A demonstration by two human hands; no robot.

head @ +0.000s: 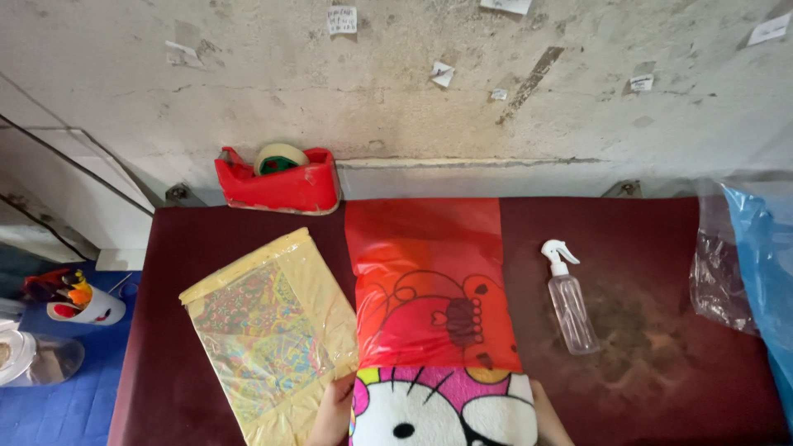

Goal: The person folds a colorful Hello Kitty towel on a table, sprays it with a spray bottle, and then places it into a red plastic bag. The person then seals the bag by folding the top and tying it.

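A fluffy white and pink folded cloth with a cartoon cat face lies at the near edge of the dark red table. My left hand grips its left side and my right hand grips its right side; only parts of both hands show. The cloth's far end sits at or inside the mouth of a red see-through plastic bag that lies flat on the table. Left of it is a yellow plastic pouch with a patterned cloth inside, touching my left hand.
A red tape dispenser stands at the back by the concrete wall. A clear spray bottle lies right of the red bag. Clear and blue plastic sheets pile at the right edge. A cup of pens sits on blue flooring, left.
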